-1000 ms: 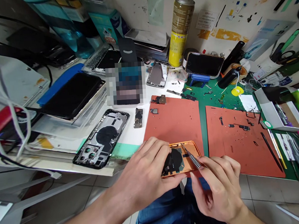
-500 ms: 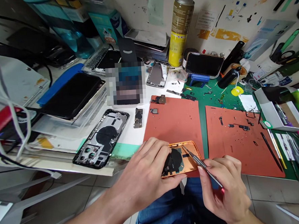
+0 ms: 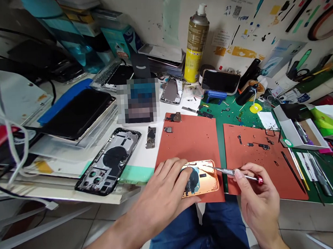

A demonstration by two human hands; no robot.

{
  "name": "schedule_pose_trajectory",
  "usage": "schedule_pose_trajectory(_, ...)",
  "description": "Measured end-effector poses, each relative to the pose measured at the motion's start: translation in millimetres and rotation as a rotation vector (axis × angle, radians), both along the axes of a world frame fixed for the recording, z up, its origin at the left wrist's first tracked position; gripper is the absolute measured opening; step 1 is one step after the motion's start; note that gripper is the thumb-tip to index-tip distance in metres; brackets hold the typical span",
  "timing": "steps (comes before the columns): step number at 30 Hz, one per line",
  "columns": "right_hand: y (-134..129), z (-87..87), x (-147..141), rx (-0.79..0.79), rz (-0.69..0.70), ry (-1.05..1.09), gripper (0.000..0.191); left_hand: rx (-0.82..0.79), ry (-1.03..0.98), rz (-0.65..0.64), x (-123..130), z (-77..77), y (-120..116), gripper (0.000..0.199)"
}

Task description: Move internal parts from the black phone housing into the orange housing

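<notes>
My left hand (image 3: 166,184) grips the left end of an orange phone housing (image 3: 208,182), held over the near edge of the left red mat (image 3: 188,142). A dark round pad shows inside the housing, partly behind my fingers. My right hand (image 3: 258,197) pinches a silver screwdriver with a red end cap (image 3: 228,171). Its thin tip points left, over the upper part of the housing; whether it touches cannot be made out. A black phone housing (image 3: 109,161) lies to the left, with a small circuit board (image 3: 150,137) beside it.
On the right red mat (image 3: 259,164) lie small phone parts. Several tools (image 3: 318,171) rest at the right. Behind stand a yellow spray can (image 3: 195,43), a propped phone (image 3: 220,80) and an open box (image 3: 299,131). White cables (image 3: 7,130) hang at the left.
The screwdriver has swung from a steep slant to nearly level, and my right hand has turned with it. The orange housing is tilted differently and looks brighter. The whole view has shifted slightly.
</notes>
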State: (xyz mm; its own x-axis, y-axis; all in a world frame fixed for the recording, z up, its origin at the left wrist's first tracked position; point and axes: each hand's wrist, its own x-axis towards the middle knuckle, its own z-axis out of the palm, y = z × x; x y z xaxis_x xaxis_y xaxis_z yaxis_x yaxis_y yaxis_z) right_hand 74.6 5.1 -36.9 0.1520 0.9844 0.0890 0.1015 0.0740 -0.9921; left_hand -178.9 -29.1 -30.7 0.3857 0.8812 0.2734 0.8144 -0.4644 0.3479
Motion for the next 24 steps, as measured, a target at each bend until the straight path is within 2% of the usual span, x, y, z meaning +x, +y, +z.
schedule_pose_trajectory(4, 3.1, -3.9, 4.4, -0.01, 0.03, 0.062, 0.025, -0.006, -0.037, -0.008, -1.0, 6.6, 2.6, 0.068)
schedule_pose_trajectory(5, 3.6, -3.9, 4.4, -0.01, 0.039, 0.079, 0.025, -0.011, -0.064, -0.003, -0.8, 10.6, 3.4, 0.064)
schedule_pose_trajectory(9, 4.8, -0.8, 2.2, -0.035, 0.075, 0.158, 0.022, -0.051, -0.202, 0.022, 2.4, 25.5, 10.1, 0.028)
schedule_pose_trajectory(11, 4.7, 0.5, 1.8, -0.047, 0.089, 0.188, 0.021, -0.091, -0.256, 0.009, 4.4, 28.5, 16.1, 0.024)
schedule_pose_trajectory(16, 5.0, -0.9, 3.3, -0.056, 0.125, 0.208, 0.02, -0.151, -0.342, -0.039, 6.6, 26.6, 30.3, 0.017)
schedule_pose_trajectory(19, 4.4, -0.8, 3.6, -0.059, 0.132, 0.23, 0.021, -0.179, -0.377, -0.067, 6.7, 25.8, 32.9, 0.02)
schedule_pose_trajectory(24, 3.3, 6.3, 2.5, -0.169, 0.079, 0.28, 0.029, -0.236, -0.335, -0.066, 1.9, 25.2, 35.0, 0.023)
